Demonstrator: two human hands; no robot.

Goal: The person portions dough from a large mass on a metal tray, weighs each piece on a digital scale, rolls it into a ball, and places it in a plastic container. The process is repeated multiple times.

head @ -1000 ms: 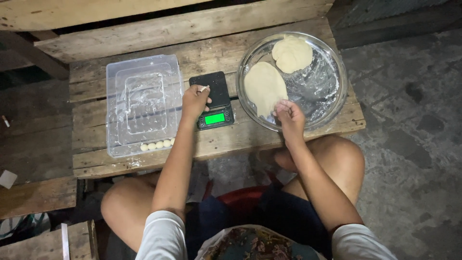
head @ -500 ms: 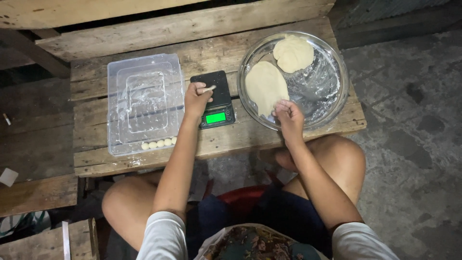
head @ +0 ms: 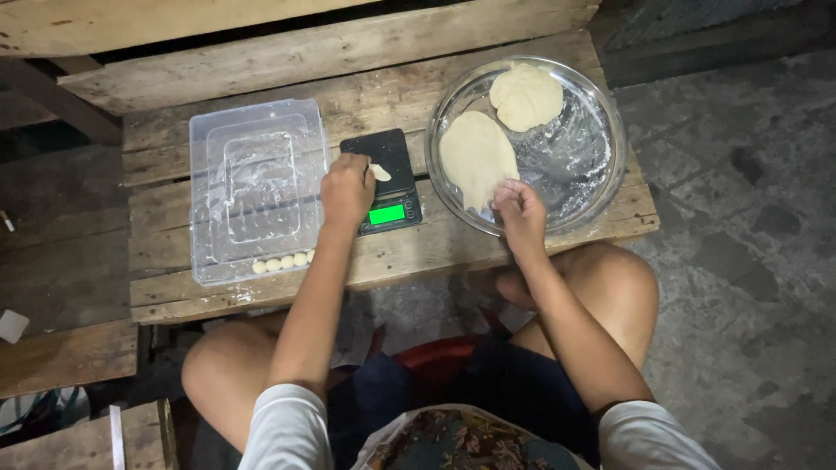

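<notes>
The left hand (head: 347, 190) pinched a dough bit (head: 380, 172) over the scale (head: 389, 181) (best set down softly, mid-pan). The right hand (head: 521, 211) gripped the dough (head: 475, 157) at the bowl's (head: 601, 187) near edge.

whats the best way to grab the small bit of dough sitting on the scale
Pinch the small bit of dough by its free right end, coming from above. It lies flat on the black scale, and the left hand covers its left side, so only the right tip is exposed. The glass bowl stands apart to the right.
</notes>
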